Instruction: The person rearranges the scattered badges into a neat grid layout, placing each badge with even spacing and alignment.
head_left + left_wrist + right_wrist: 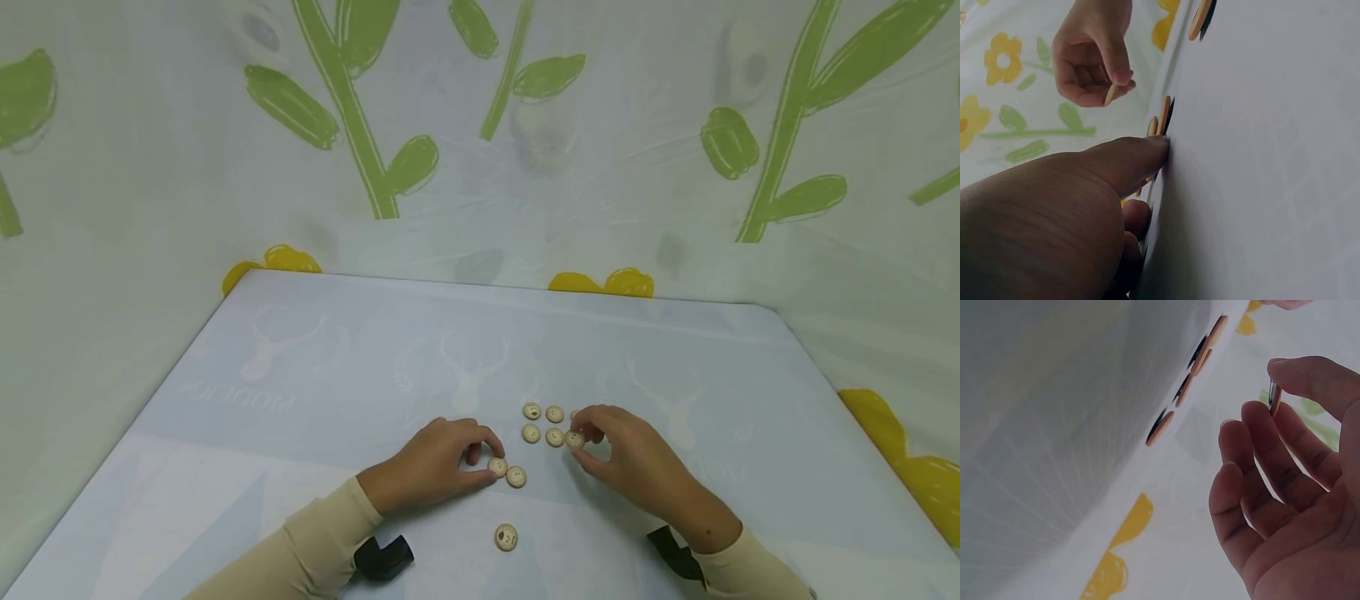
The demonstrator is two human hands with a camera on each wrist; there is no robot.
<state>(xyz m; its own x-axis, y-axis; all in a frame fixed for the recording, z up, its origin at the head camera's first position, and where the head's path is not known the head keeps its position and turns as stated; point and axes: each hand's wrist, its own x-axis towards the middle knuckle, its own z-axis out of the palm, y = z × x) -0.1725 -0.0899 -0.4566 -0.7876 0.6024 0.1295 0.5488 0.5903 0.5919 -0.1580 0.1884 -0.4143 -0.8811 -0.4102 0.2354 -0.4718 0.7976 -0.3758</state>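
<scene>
My right hand (637, 458) pinches a small round wooden disc (574, 440) with a printed face between thumb and fingers. In the right wrist view that disc (1275, 400) is edge-on, raised off the table, with a shiny grey layer on one side. My left hand (442, 462) has thumb and index finger on opposite edges of another wooden disc (497, 467) lying on the table. Close beside it on the right lies a similar disc (516, 477). Near the right hand, several discs (554, 414) form two short rows, one partly hidden behind its fingers.
A single disc (506, 537) lies nearer the front, between the forearms. The table (225, 400) bears a pale cover with deer-head prints. Behind it hangs a white curtain (465, 242) with green leaves and yellow flowers. Black bands (384, 558) show at both wrists.
</scene>
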